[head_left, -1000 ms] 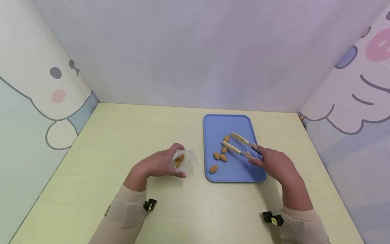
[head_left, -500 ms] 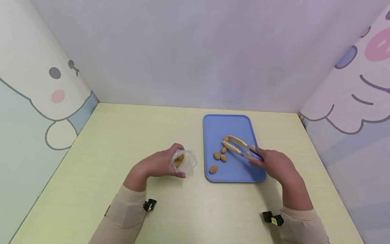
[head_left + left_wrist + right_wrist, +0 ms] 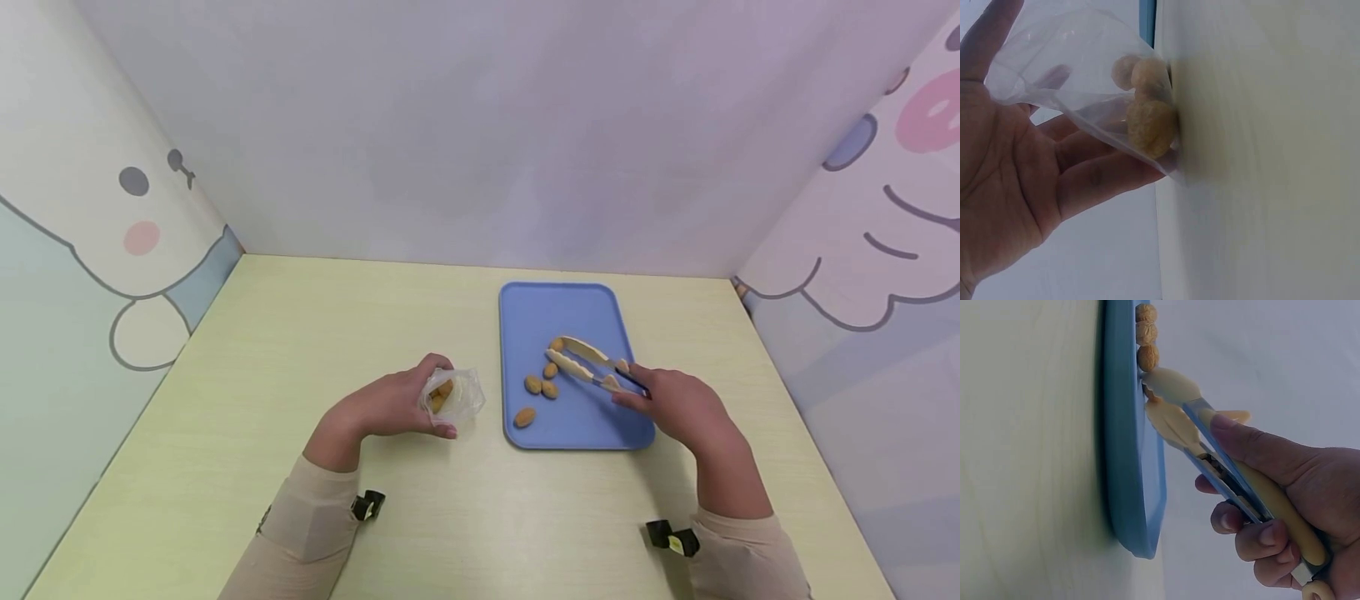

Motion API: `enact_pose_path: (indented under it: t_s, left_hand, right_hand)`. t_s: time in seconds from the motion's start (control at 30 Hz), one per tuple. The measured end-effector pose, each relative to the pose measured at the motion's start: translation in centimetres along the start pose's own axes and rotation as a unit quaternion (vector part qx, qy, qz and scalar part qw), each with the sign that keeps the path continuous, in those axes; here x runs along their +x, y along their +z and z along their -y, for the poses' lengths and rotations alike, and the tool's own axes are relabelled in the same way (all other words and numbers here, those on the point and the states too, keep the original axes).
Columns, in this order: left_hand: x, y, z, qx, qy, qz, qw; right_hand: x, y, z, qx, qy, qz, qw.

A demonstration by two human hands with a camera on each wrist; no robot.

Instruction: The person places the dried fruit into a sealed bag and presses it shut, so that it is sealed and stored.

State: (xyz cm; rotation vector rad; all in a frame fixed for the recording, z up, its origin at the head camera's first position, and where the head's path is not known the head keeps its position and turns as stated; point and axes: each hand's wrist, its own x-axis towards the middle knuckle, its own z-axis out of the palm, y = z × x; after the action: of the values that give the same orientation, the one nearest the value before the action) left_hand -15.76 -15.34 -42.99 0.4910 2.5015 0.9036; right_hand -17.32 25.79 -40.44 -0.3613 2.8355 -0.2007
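My left hand [image 3: 397, 402] holds a clear plastic bag [image 3: 468, 398] with its mouth spread, beside the tray's left edge. Several walnuts [image 3: 1151, 128] lie at the bottom of the bag. In my right hand [image 3: 681, 406] is a pair of tongs [image 3: 573, 367] with cream-coloured tips, gripped by the handle above the blue tray [image 3: 562, 304]. The tongs' parted tips reach either side of a walnut [image 3: 556, 343], mostly hidden by them in the right wrist view. Several other walnuts [image 3: 550, 389] sit on the tray's left half, one of them [image 3: 524, 417] near its front left corner.
The pale wooden table [image 3: 337, 308] runs back to a plain wall [image 3: 465, 142]. Side panels with cartoon drawings stand at left and right. The tray has a low raised rim.
The tongs' far tip has come down and left to the rearmost walnut, bringing the tips closer together. My left hand and the bag stay in place.
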Motion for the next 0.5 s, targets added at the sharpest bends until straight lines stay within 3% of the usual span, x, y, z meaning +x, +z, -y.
enact_pose_path:
  t_s: [0.5]
  left_hand:
    - [0.02,-0.02,-0.09,0.002,-0.001,0.003,1.0000]
  right_hand:
    - [-0.42,-0.28,-0.32,-0.003,-0.012,-0.028,1.000]
